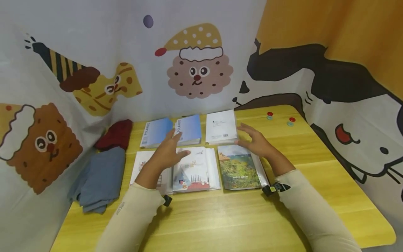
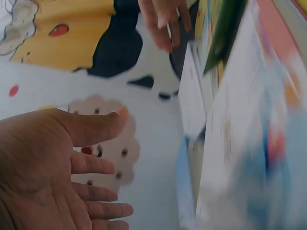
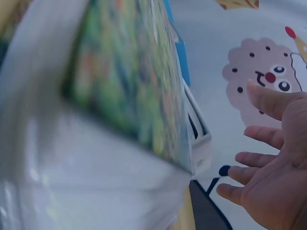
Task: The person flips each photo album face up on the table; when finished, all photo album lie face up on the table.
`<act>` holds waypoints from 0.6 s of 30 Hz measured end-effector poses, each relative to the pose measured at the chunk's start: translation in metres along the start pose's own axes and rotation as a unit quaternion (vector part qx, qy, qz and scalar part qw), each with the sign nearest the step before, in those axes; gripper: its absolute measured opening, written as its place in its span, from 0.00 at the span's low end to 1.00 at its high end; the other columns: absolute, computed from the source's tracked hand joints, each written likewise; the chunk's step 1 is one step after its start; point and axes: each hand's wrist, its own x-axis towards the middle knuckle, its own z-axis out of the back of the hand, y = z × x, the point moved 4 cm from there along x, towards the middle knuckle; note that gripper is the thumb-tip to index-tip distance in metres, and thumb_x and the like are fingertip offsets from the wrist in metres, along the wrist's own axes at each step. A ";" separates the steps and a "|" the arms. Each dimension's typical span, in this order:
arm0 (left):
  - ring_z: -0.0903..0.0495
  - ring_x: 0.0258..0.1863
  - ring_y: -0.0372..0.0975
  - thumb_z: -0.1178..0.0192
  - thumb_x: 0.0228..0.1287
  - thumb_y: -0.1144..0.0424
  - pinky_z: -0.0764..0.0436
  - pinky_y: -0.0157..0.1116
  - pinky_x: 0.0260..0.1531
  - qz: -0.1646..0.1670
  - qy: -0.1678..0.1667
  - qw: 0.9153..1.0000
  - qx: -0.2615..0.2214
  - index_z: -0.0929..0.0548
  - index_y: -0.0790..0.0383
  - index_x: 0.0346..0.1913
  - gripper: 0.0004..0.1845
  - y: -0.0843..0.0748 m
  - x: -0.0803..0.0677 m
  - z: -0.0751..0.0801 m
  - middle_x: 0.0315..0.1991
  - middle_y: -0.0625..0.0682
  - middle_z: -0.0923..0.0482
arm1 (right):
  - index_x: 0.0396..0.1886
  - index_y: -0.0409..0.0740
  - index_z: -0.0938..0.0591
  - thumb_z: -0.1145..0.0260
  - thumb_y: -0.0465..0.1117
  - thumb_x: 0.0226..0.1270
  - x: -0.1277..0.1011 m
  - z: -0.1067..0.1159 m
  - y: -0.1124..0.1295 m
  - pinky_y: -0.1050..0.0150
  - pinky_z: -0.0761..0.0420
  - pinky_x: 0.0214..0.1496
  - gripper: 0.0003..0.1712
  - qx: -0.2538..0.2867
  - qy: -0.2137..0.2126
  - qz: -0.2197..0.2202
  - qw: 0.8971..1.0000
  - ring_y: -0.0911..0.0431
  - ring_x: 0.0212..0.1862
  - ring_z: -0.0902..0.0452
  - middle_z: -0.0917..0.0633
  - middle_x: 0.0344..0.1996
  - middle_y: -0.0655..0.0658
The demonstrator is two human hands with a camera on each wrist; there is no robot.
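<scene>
albums [image 1: 195, 154] mid-table, two rows | folded clothes [image 1: 102, 171] left | buttons [image 1: 280, 118] back right

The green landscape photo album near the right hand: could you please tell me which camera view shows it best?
The head view shows it best: the green landscape photo album lies flat and sharp on the table, cover readable, under the right hand. The right wrist view shows only a blurred green cover at a steep angle. The left wrist view gives just a blurred green edge.

My head camera looks down at the table [image 1: 220, 217] from above. Each wrist camera sits very close beside my palm, facing the booklets [image 1: 195, 168] and back curtain [image 1: 195, 52], which all views share.
</scene>
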 end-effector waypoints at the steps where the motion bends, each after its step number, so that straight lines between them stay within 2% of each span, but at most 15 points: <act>1: 0.47 0.87 0.66 0.33 0.79 0.47 0.37 0.68 0.81 -0.006 0.009 1.000 -0.007 0.46 0.64 0.89 0.49 -0.008 0.006 -0.004 0.91 0.67 0.63 | 0.85 0.36 0.34 0.30 0.46 0.81 0.000 0.001 -0.002 0.26 0.48 0.87 0.42 0.002 0.000 -0.004 1.000 0.33 0.90 0.56 0.48 0.90 0.35; 3: 0.52 0.89 0.64 0.33 0.79 0.47 0.38 0.67 0.82 -0.017 0.020 1.000 -0.012 0.45 0.63 0.89 0.48 -0.020 0.018 -0.014 0.91 0.66 0.62 | 0.85 0.36 0.35 0.30 0.47 0.81 0.000 0.003 -0.007 0.26 0.48 0.87 0.42 0.006 0.001 -0.015 1.000 0.33 0.90 0.56 0.48 0.90 0.35; 8: 0.51 0.90 0.61 0.32 0.78 0.45 0.38 0.63 0.84 -0.024 0.045 0.998 -0.029 0.45 0.60 0.89 0.49 -0.043 0.046 -0.039 0.91 0.64 0.61 | 0.86 0.37 0.36 0.30 0.49 0.82 0.001 0.007 -0.016 0.26 0.50 0.87 0.43 0.008 0.008 -0.030 0.999 0.32 0.90 0.57 0.49 0.90 0.33; 11: 0.53 0.90 0.61 0.32 0.78 0.47 0.41 0.64 0.85 -0.025 0.055 0.997 -0.054 0.44 0.59 0.89 0.47 -0.052 0.061 -0.051 0.91 0.64 0.60 | 0.87 0.39 0.37 0.31 0.50 0.82 0.002 0.008 -0.020 0.25 0.48 0.87 0.44 0.011 0.017 -0.036 0.999 0.30 0.90 0.57 0.48 0.90 0.33; 14: 0.54 0.90 0.61 0.33 0.78 0.48 0.42 0.64 0.85 -0.030 0.065 0.995 -0.075 0.43 0.59 0.89 0.47 -0.059 0.074 -0.062 0.91 0.64 0.60 | 0.88 0.40 0.39 0.32 0.52 0.83 0.003 0.009 -0.025 0.25 0.43 0.84 0.45 0.020 0.033 -0.043 0.998 0.28 0.89 0.55 0.46 0.89 0.32; 18: 0.53 0.90 0.60 0.34 0.79 0.45 0.42 0.64 0.86 -0.022 0.071 0.995 -0.073 0.44 0.57 0.89 0.47 -0.066 0.089 -0.075 0.91 0.63 0.59 | 0.89 0.40 0.42 0.33 0.54 0.84 0.005 0.007 -0.031 0.25 0.40 0.83 0.47 0.033 0.063 -0.054 0.996 0.26 0.88 0.54 0.47 0.89 0.32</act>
